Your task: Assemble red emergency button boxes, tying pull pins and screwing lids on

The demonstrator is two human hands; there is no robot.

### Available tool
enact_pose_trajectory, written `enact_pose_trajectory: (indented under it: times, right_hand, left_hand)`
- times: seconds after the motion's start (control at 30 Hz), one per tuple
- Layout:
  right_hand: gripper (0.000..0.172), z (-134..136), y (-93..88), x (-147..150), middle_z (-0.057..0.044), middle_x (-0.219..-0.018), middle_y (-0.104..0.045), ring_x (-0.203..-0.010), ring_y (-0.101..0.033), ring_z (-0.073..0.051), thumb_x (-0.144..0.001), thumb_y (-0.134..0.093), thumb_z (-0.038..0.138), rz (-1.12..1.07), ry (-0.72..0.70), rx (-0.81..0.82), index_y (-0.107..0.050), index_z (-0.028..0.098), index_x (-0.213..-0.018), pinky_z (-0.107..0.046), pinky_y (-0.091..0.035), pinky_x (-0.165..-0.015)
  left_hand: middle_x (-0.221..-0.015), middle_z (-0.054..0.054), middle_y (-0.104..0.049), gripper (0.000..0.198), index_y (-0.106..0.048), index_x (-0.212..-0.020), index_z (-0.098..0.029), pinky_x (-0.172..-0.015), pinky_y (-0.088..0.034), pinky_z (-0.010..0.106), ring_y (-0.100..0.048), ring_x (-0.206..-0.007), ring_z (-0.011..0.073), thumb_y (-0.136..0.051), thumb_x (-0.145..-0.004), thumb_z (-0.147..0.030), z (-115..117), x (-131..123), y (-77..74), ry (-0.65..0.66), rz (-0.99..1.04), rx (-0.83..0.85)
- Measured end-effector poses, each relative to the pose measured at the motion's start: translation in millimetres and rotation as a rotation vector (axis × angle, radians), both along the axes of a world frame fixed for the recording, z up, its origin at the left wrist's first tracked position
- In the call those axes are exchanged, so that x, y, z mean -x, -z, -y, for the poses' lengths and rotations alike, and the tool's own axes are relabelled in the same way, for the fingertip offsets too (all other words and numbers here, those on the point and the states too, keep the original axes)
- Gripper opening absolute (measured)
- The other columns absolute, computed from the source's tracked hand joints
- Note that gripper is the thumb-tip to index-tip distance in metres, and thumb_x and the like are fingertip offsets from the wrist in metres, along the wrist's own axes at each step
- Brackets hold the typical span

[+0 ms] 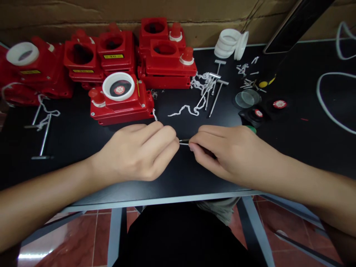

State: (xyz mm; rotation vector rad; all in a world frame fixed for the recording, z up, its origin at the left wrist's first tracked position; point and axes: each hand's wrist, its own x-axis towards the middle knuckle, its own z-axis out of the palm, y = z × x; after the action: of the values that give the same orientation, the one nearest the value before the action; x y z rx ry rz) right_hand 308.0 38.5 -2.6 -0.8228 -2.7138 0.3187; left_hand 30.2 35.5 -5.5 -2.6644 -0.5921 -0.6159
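Observation:
My left hand [141,154] and my right hand [225,152] meet above the front of the black table [83,137], both pinched shut. Between their fingertips a short thin metal pin [184,141] shows. A white chain [154,114] runs up from my left hand's fingers toward the nearest red box [122,102], which has a white ring and a black disc on top. Something green [251,128] peeks out behind my right hand; I cannot make out what it is.
Several red boxes [164,55] stand along the back against cardboard. Metal T-pins and white chains [207,91] lie mid-table, more at the left [43,124]. White rings [229,43], a clear lens [244,99], black discs [257,113] and white cord [324,107] are on the right.

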Motion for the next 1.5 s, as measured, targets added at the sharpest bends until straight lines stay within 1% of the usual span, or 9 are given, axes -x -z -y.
enact_pose_trajectory:
  times: [0.23,0.43,0.67,0.8,0.9,1.0,1.2,1.37,1.5]
  right_hand:
    - [0.031,3,0.2,2,-0.004,-0.084,-0.071,-0.067,-0.061,-0.014,-0.119,-0.053,0.016,-0.051,-0.006,0.031,-0.076,0.013,-0.098,-0.031,-0.041,-0.063]
    - [0.032,6,3.7,3,-0.004,-0.082,-0.072,-0.067,-0.065,-0.016,-0.119,-0.053,0.019,-0.028,-0.009,0.066,-0.076,0.014,-0.097,-0.032,-0.042,-0.064]
    - [0.036,3,7.9,2,-0.004,-0.08,-0.074,-0.065,-0.068,-0.017,-0.12,-0.054,0.019,-0.032,-0.026,0.026,-0.077,0.013,-0.094,-0.031,-0.044,-0.063]
    - [0.035,0,9.9,2,-0.005,-0.082,-0.076,-0.068,-0.072,-0.018,-0.12,-0.054,0.02,-0.029,-0.03,0.031,-0.077,0.013,-0.095,-0.032,-0.046,-0.064]
    - [0.032,-2,10.9,0,-0.006,-0.086,-0.078,-0.072,-0.075,-0.02,-0.119,-0.054,0.019,-0.009,-0.028,0.023,-0.077,0.013,-0.097,-0.033,-0.048,-0.067]
    - [0.031,-3,11.1,-2,-0.006,-0.09,-0.077,-0.073,-0.076,-0.021,-0.119,-0.054,0.022,0.028,-0.023,-0.002,-0.076,0.014,-0.099,-0.034,-0.047,-0.065]
    - [0.026,-8,12.3,-1,-0.005,-0.092,-0.074,-0.073,-0.074,-0.022,-0.12,-0.057,0.024,0.006,-0.033,-0.106,-0.078,0.014,-0.109,-0.035,-0.046,-0.061]
    - [0.021,-14,16.2,2,-0.012,-0.102,-0.078,-0.093,-0.074,-0.028,-0.119,-0.06,0.019,-0.09,-0.09,-0.145,-0.079,0.011,-0.118,-0.04,-0.059,-0.083]
    - [0.022,-13,18.3,6,-0.016,-0.115,-0.079,-0.105,-0.073,-0.029,-0.117,-0.067,0.022,-0.234,-0.119,-0.09,-0.073,0.009,-0.133,-0.041,-0.061,-0.092]
  left_hand:
    - [-0.081,0.004,-0.071,0.03,-0.077,-0.087,-0.021,-0.053,-0.036,0.037,-0.062,-0.068,0.0202,-0.065,-0.112,-0.012,5,-1,-3.7,0.016,-0.025,0.03]
    - [-0.083,0.006,-0.074,0.03,-0.079,-0.088,-0.018,-0.055,-0.044,0.036,-0.063,-0.068,0.0205,-0.064,-0.112,-0.011,6,-1,-1.8,0.008,-0.059,-0.032]
    - [-0.084,0.005,-0.072,0.03,-0.078,-0.09,-0.017,-0.06,-0.051,0.034,-0.063,-0.071,0.0206,-0.061,-0.114,-0.011,4,-1,1.6,0.002,-0.052,-0.008]
    - [-0.082,0.003,-0.068,0.031,-0.073,-0.086,-0.02,-0.064,-0.053,0.033,-0.062,-0.072,0.0202,-0.06,-0.113,-0.013,6,-1,5.6,0.047,0.026,0.139]
    - [-0.083,0.003,-0.069,0.033,-0.071,-0.087,-0.02,-0.064,-0.052,0.032,-0.062,-0.07,0.0188,-0.056,-0.115,-0.013,8,-3,8.7,0.159,0.076,0.34]
    - [-0.088,0.004,-0.074,0.033,-0.071,-0.09,-0.02,-0.065,-0.052,0.033,-0.064,-0.073,0.0189,-0.053,-0.117,-0.015,8,-4,10.1,0.254,0.063,0.428]
    - [-0.1,0.004,-0.081,0.023,-0.063,-0.092,-0.023,-0.072,-0.055,0.03,-0.067,-0.077,0.0161,-0.053,-0.106,-0.008,11,-8,9.5,0.279,0.179,0.618]
    - [-0.095,0.002,-0.078,0.022,-0.056,-0.092,-0.026,-0.073,-0.058,0.028,-0.07,-0.078,0.0164,-0.06,-0.09,-0.005,15,-11,10.6,0.351,0.311,0.809]
    - [-0.098,0.003,-0.078,0.022,-0.058,-0.097,-0.026,-0.071,-0.061,0.028,-0.07,-0.075,0.0158,-0.061,-0.089,-0.006,14,-12,12.9,0.361,0.442,0.754]
